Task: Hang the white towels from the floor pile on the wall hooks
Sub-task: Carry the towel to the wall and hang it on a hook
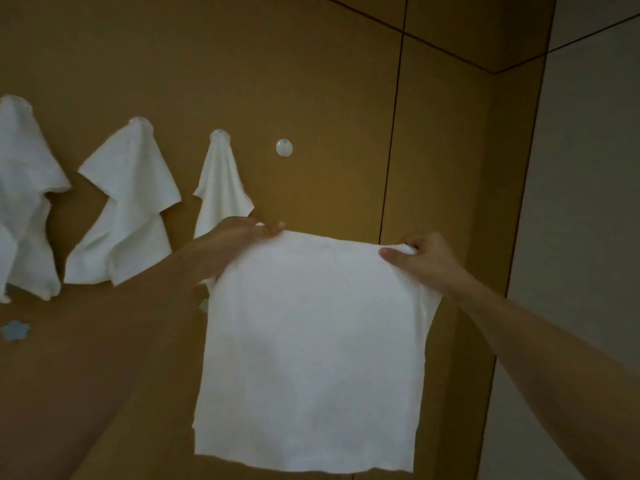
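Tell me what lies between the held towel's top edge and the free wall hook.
In the head view, only bare brown wall panel lies between the held towel and the free hook; the nearest hung towel hangs off to the left.

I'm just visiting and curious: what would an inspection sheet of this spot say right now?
Surface: brown panelled wall with a row of round hooks.
Job's things: held towel spread flat; three hung towels, each draped from a hook; one free hook above the held towel.
Clutter: pale flower-shaped pieces low on the wall.
Hands: left hand and right hand each pinch a top corner of the held towel.
Cables: nothing seen.
Surroundings: grey wall at right; the floor pile is out of view.
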Demonstrator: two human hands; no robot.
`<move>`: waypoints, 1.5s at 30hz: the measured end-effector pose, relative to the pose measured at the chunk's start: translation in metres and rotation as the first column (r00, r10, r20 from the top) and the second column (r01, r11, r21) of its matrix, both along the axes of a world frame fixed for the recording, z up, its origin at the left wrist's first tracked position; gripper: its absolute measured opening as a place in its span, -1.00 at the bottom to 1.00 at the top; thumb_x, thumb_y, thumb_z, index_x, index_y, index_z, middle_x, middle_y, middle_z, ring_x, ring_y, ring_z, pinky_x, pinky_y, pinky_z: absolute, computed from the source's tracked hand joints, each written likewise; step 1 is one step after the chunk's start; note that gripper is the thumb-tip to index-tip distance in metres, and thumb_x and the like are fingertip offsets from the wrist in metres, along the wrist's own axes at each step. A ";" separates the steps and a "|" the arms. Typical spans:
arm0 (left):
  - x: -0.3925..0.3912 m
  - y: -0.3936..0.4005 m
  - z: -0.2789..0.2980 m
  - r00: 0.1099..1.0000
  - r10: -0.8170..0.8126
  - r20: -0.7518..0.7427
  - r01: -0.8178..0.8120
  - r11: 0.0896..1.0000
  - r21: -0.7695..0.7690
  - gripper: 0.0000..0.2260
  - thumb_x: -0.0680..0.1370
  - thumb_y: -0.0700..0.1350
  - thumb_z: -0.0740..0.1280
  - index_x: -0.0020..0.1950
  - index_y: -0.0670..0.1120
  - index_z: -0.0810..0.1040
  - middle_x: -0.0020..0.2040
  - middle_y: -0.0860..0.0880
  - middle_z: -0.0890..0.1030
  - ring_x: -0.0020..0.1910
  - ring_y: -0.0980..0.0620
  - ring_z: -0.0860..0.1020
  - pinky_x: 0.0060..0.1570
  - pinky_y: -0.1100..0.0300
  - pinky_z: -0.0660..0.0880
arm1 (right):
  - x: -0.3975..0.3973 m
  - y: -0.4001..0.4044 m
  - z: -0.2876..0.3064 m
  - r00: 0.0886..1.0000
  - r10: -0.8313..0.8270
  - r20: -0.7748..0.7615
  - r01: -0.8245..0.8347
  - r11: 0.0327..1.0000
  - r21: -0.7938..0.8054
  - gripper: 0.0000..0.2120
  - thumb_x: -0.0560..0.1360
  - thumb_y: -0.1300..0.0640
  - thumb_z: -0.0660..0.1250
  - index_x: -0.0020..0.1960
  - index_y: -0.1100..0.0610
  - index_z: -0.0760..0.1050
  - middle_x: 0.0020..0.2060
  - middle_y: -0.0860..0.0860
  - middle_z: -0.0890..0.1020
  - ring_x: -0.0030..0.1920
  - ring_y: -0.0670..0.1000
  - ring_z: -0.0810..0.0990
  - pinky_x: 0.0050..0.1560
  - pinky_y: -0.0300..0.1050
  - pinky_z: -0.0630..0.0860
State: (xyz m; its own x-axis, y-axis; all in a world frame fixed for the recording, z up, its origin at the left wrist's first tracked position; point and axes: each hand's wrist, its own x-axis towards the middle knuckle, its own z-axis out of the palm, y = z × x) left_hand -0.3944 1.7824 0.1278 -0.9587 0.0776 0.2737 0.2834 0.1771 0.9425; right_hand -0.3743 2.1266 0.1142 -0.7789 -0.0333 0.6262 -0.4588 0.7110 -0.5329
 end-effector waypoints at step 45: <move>-0.350 -0.017 0.155 0.143 0.072 -0.987 -0.980 0.150 -0.131 -0.76 0.46 -0.22 0.23 0.07 -0.09 0.59 -0.15 -0.14 0.53 -0.25 -0.24 0.52 -0.28 0.10 0.28 | -0.442 -0.138 0.160 0.771 0.207 -0.603 -0.063 0.966 0.251 -0.67 0.60 0.19 0.18 0.27 -0.01 0.59 0.18 -0.04 0.65 0.15 0.05 0.63 0.14 -0.01 0.52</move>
